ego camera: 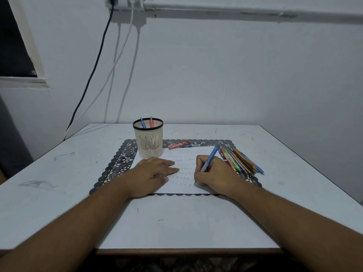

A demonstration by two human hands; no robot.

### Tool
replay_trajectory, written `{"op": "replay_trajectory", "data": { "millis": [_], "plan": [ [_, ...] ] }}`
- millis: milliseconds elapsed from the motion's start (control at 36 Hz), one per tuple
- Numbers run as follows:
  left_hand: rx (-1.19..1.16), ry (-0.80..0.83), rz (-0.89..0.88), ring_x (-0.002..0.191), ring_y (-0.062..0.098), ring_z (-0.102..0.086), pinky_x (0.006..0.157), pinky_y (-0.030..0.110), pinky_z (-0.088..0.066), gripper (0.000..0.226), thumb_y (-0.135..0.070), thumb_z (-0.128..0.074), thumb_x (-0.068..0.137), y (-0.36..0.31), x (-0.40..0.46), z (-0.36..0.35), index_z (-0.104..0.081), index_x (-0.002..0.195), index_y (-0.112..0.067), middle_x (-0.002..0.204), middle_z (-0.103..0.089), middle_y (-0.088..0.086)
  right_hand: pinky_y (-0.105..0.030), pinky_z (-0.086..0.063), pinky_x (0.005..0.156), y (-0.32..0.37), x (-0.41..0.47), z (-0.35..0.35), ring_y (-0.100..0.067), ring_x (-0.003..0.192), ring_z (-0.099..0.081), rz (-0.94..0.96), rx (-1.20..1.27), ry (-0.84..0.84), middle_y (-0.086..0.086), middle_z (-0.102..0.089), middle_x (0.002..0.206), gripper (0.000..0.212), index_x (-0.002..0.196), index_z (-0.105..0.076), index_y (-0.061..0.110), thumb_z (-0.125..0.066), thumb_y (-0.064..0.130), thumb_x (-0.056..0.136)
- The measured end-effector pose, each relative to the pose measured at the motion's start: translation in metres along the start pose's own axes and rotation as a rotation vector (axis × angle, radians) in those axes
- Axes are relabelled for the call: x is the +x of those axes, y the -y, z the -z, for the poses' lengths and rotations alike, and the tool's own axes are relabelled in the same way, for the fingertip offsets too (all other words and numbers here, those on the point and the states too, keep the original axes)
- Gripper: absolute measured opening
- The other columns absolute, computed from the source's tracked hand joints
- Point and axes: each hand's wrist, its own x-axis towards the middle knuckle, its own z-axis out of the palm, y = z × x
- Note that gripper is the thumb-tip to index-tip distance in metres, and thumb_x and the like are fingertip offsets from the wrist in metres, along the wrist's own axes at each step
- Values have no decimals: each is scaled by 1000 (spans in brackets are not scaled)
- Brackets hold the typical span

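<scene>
Left forearm (68, 228) and right forearm (294, 222): bare, laid across the white table (176, 222), converging on the work.

Right hand (214, 173): fingers and thumb curled round a blue pencil (211, 158), writing grip.

Blue pencil: tip on the sheet of paper (182, 188), just below and left of the gripping fingers. Long axis runs from that tip up and away to the right, its top end leaning over the knuckles toward the far side.

Left hand (151, 173): fingers straight, palm down, pressing the sheet flat, left of the grip with a strip of paper between them.

Sheet of paper: under both hands, bearing faint rows of small marks. The lowest row ends just left of the tip, so the next stroke likely falls rightward, toward the writing hand, which is the nearer one.

Lace mat (117, 163): dark, under the sheet.

Coloured pens (241, 161): loose bundle just right of the grip, on the mat.

Mesh cup (149, 140): beyond and left of the grip, holding two pens.

Red box (178, 145): flat, beyond the grip, beside the cup.

Cables (94, 75): on the wall, well beyond.
</scene>
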Motion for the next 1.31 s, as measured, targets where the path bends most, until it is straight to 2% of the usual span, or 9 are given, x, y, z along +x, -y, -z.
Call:
{"op": "replay_trajectory", "data": {
  "millis": [250, 444, 583, 694, 806, 917, 1000, 1083, 1306],
  "plan": [
    [-1, -4, -8, 144, -2, -26, 122, 34, -20, 50, -44, -40, 98, -2, 0, 0, -48, 147, -49, 158, -37, -23, -13, -39, 54, -2, 0, 0, -7, 57, -45, 2, -21, -2, -2, -50, 63, 25, 71, -51, 8, -65, -3, 88],
    [2, -9, -19, 144, -3, -27, 121, 28, -19, 52, -49, -38, 96, -3, 0, 2, -49, 146, -48, 158, -38, -23, -14, -42, 57, -2, -1, -1, -7, 60, -50, 21, -4, 18, -4, -57, 67, 19, 74, -55, 3, -66, -4, 88],
    [21, -14, -22, 143, -3, -26, 112, 11, -10, 52, -45, -39, 97, -6, 0, 2, -50, 147, -45, 158, -37, -22, -13, -38, 53, -3, 0, 0, -7, 57, -44, 7, -4, -11, -7, -50, 66, 23, 72, -52, 4, -66, -3, 88],
    [32, -12, -25, 144, -3, -24, 110, 7, -5, 51, -44, -38, 98, -5, -2, 3, -48, 148, -46, 159, -35, -23, -12, -39, 55, -3, -1, 0, -7, 60, -47, 3, -10, 26, -9, -53, 69, 16, 78, -53, -5, -65, -4, 89],
    [38, -13, -29, 142, -7, -22, 108, 5, -2, 51, -46, -38, 98, -5, -1, 3, -48, 148, -47, 159, -34, -24, -16, -45, 60, -3, -1, 3, -9, 64, -53, -5, 19, 38, -7, -59, 71, 21, 74, -56, 9, -64, -2, 90],
    [41, -23, -34, 138, -10, -22, 106, 0, 0, 45, -38, -44, 104, -8, -2, 4, -48, 148, -45, 158, -36, -23, -31, -47, 60, -12, 8, 8, -18, 61, -52, -65, 244, -67, -11, -56, 68, 30, 70, -57, 15, -61, -5, 93],
    [49, -16, -28, 140, -8, -22, 110, 7, -5, 50, -44, -38, 100, -11, -2, 5, -48, 149, -45, 158, -35, -23, -34, -44, 54, -18, 15, 11, -21, 54, -50, -120, 412, -106, -15, -53, 65, 28, 72, -56, 8, -59, -11, 93],
    [57, -9, -27, 144, -3, -23, 117, 23, -14, 52, -46, -36, 98, -12, -4, 5, -47, 149, -46, 158, -35, -23, -37, -52, 61, -21, 21, 12, -28, 58, -56, -167, 524, -105, -19, -58, 72, 22, 80, -57, 4, -58, -13, 93],
    [64, -131, 45, 133, 0, -42, 113, 26, -36, 35, -35, -51, 104, -28, 2, 11, -63, 136, -34, 140, -54, -20, -45, -58, 83, -19, 30, 18, -31, 77, -62, -296, 696, -180, -24, -57, 92, 17, 92, -65, -5, -51, 0, 101]
  ]
}}
